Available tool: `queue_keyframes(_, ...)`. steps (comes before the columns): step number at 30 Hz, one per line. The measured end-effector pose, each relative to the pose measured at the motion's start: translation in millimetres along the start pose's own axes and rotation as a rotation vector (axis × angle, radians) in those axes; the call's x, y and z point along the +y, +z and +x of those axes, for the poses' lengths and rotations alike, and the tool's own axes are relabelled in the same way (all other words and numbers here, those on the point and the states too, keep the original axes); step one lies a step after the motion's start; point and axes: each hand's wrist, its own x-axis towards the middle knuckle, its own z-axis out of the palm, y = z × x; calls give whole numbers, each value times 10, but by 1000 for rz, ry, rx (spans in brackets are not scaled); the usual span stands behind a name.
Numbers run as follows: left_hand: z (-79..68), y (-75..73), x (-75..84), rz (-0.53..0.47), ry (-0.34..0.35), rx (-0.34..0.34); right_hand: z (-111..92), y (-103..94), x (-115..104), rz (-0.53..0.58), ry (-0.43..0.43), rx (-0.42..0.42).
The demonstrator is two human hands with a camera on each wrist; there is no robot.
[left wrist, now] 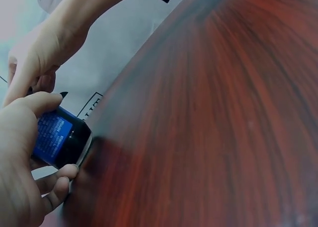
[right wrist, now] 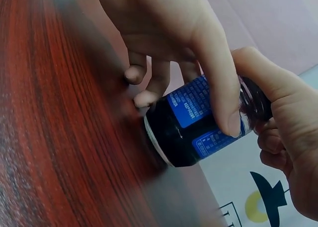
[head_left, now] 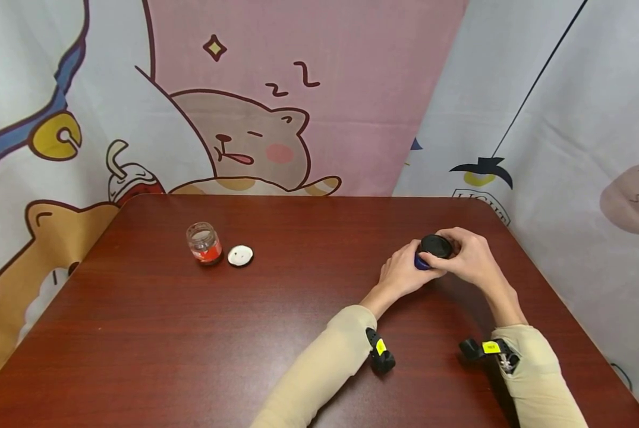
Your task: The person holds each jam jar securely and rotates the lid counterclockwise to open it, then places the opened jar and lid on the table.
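A dark glass jar [right wrist: 174,137] with a blue label stands upright on the table near its right side. My left hand [head_left: 405,270] grips the jar's body, its thumb across the label in the right wrist view. At the jar's top, my right hand [head_left: 469,258] pinches the black lid [head_left: 436,245] between thumb and fingers. The lid sits right at the jar's mouth. In the left wrist view the blue label [left wrist: 52,137] shows below the left thumb, while the fingers hide most of the lid.
On the left of the brown table [head_left: 233,333], an uncapped glass jar [head_left: 204,244] with a red label stands beside a round lid [head_left: 241,255], which lies white side up. Behind the table hangs a cartoon-printed cloth [head_left: 372,95].
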Motion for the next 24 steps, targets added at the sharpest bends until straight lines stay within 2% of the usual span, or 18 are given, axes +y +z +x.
queue_keyframes(9, -6, -64, -10, 62, 72, 77, 27, 12, -60, 29, 15, 35)
queue_keyframes(18, -29, -114, 8, 78, 78, 129, 36, 18, -150, 50, 44, 57)
queue_keyframes(24, -45, -167, 7, 90, 106, 173, 49, 11, -199, 49, 39, 76)
